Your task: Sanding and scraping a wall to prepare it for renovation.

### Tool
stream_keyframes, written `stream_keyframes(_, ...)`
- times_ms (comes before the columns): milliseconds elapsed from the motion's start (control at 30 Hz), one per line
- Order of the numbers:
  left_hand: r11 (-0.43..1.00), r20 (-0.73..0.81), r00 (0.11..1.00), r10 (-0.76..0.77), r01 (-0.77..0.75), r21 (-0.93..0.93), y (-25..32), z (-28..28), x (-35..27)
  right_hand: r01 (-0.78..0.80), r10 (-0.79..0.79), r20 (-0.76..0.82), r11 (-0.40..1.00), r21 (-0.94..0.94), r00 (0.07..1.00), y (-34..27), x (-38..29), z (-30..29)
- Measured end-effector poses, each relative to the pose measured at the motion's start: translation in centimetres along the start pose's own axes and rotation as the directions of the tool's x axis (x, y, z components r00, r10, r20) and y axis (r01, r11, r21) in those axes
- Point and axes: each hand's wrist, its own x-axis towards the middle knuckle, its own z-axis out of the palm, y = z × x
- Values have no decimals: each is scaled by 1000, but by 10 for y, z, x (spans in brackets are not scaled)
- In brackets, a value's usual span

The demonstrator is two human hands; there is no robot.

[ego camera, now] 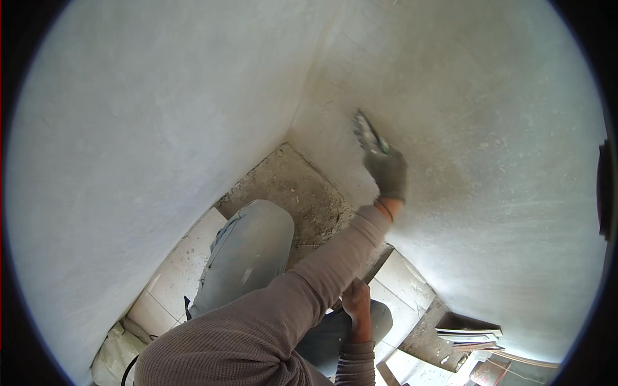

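Observation:
My left hand (386,173), in a dark work glove, is raised against the plastered wall (449,144) to the right of the corner. It is closed around a blurred hand tool (369,132), with a flat, whitish-smeared blade and a bit of green near the fingers. The tool looks like a putty knife; whether its edge touches the wall is unclear. My right hand (356,296), bare, is held with curled fingers below my left forearm, near my right knee. Its palm is hidden, so I cannot tell if it holds anything.
Another plastered wall (145,120) rises on the left. Between the walls lies a rough, crumbly floor patch (309,207), bordered by pale floor tiles (181,265). A whitish sack (116,354) lies bottom left. Stacked flat pieces (470,335) and loose tiles (410,369) are at lower right.

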Motion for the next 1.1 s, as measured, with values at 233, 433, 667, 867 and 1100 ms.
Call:
stream_keyframes(233,892,-199,879,-434,450,44,-48,-48,118,56,-64,-116,996,-75,991,0,-5,7)
stream_keyframes(433,882,-316,824,-470,441,-163,-99,-46,163,46,-52,-111,998,-52,992,-22,-2,10)
stream_keyframes(667,840,-257,854,-452,311,-444,-227,-101,239,0,-3,-27,994,-111,1000,-40,4,25)
stream_keyframes(867,723,-12,723,-691,690,-30,-207,-35,98,-159,121,-187,966,-205,975,-5,-10,-17)
stream_keyframes(1100,742,-233,731,-642,514,-431,-225,-64,165,86,-106,-171,989,-119,980,-39,7,25)
